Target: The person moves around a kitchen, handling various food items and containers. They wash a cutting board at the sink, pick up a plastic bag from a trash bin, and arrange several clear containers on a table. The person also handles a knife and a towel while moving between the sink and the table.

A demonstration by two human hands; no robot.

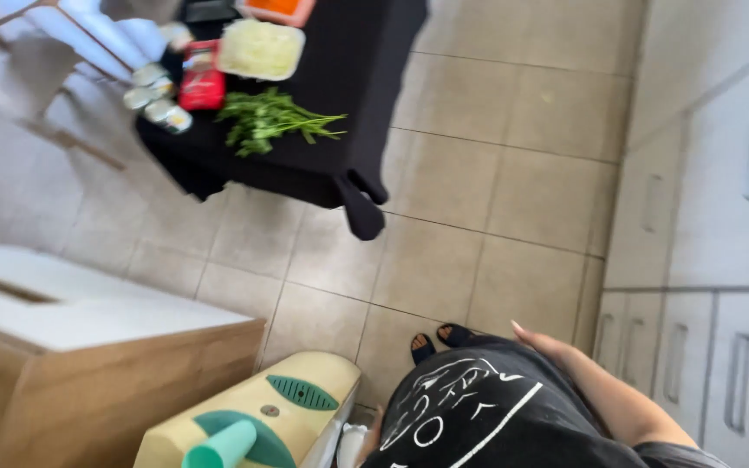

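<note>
The right hand [541, 340] hangs loose against the black printed shirt [470, 416], fingers [520, 329] straight and together, gripping nothing. Only a sliver of the left hand [373, 433] shows beside the shirt, so its fingers cannot be read. Just beside it sits a smooth cream plastic appliance [262, 416] with green trim, its long axis running from lower left to upper right. Matte beige floor tiles [478, 173] stretch to a black-draped bench [340, 95] carrying leafy green herbs [270, 117].

black-clothed table [322, 165] | green herbs [272, 120] | red packet [202, 85] | wooden cabinet [88, 364]
</note>
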